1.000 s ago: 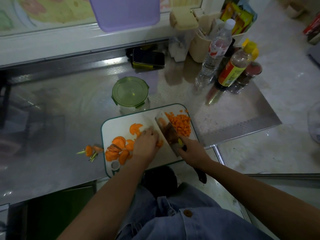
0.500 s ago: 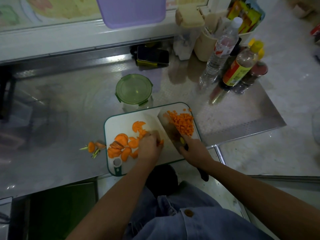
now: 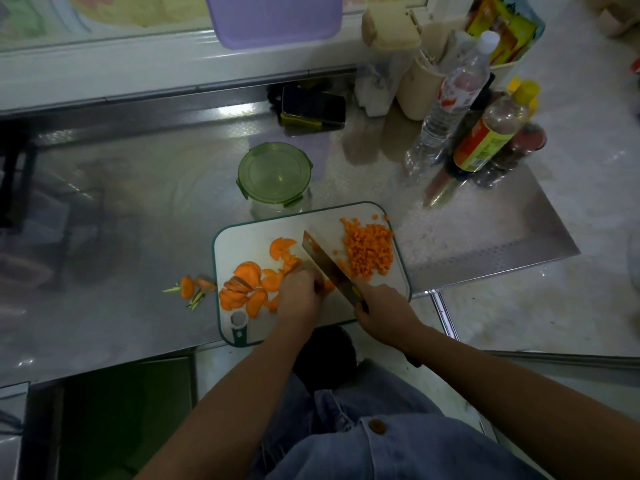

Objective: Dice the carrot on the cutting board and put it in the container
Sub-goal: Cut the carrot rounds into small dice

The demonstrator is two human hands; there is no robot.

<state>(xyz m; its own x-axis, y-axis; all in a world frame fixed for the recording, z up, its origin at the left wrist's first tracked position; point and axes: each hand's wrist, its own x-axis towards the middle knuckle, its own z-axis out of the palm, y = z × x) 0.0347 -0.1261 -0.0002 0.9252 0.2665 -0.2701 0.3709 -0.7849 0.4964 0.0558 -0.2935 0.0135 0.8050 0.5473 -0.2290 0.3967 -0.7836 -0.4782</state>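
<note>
A white cutting board [image 3: 249, 237] with a green rim lies on the steel counter. Carrot slices [image 3: 246, 282] are heaped on its left half, and a pile of diced carrot [image 3: 370, 251] sits at its right. My left hand [image 3: 298, 296] holds down carrot pieces with curled fingers near the board's middle. My right hand [image 3: 384, 313] grips the handle of a cleaver [image 3: 329, 265], whose blade runs between my left hand and the diced pile. Just behind the board stands a glass container with a green lid [image 3: 275, 173], closed.
Carrot tops and trimmings [image 3: 192, 287] lie on the counter [image 3: 121, 202] left of the board. Bottles [image 3: 485, 143] and a beige holder [image 3: 415, 91] crowd the back right. A dark phone [image 3: 311, 105] lies at the back. The counter's front edge runs just under the board.
The cleaver blade has shifted slightly left, close against my left hand, which has stayed on the carrot pieces. The camera has also drifted a little.
</note>
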